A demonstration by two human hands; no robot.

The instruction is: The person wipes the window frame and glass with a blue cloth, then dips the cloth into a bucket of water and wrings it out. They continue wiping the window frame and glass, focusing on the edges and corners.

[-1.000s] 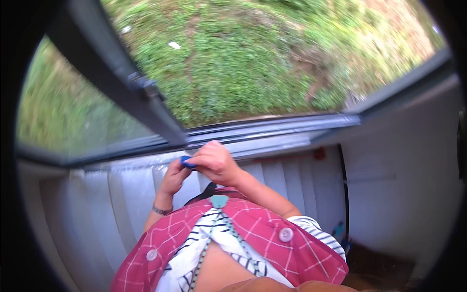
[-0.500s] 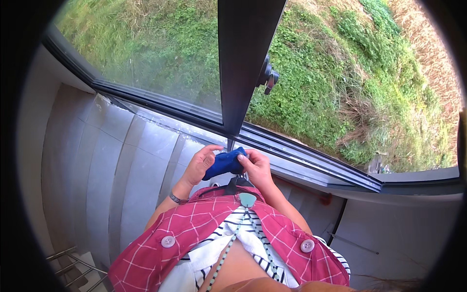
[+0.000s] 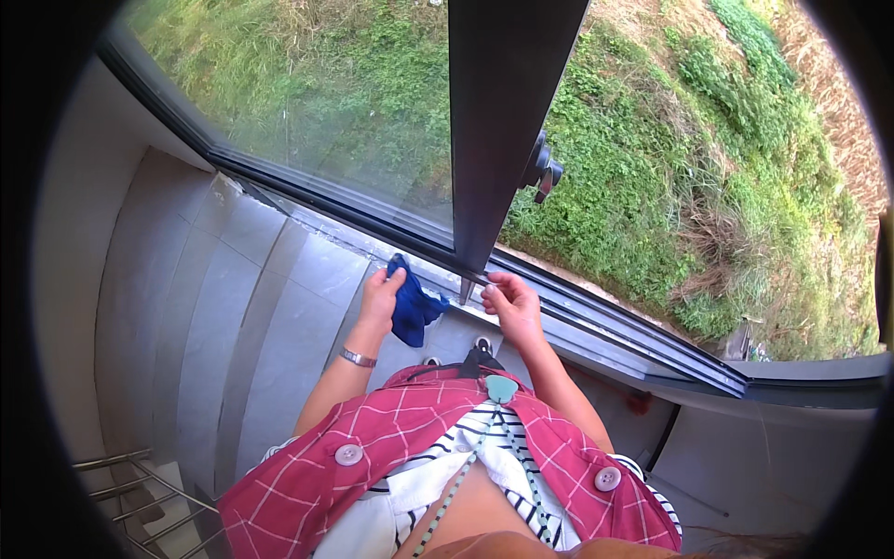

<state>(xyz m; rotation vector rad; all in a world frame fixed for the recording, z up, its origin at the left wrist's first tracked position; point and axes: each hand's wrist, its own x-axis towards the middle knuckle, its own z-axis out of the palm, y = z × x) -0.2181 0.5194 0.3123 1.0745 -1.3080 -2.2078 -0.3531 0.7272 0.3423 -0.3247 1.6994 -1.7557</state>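
Nearest you, below both hands, your red checked shirt (image 3: 410,447) hangs open over a striped top (image 3: 447,484), and a metal wristband (image 3: 357,358) sits on your left wrist. Your left hand (image 3: 380,300) is closed around a dark blue cloth (image 3: 413,307); the cloth bunches out to the right of the fingers and hangs between your two hands, in front of the pale sill. Your right hand (image 3: 510,303) is just beside it, fingers curled, its fingertips pinched at the lower corner of the dark window sash (image 3: 503,121). Above your right hand a black window handle (image 3: 542,172) juts from the sash. Beyond the sill track (image 3: 615,326) lies green grass (image 3: 652,168). No container shows here.
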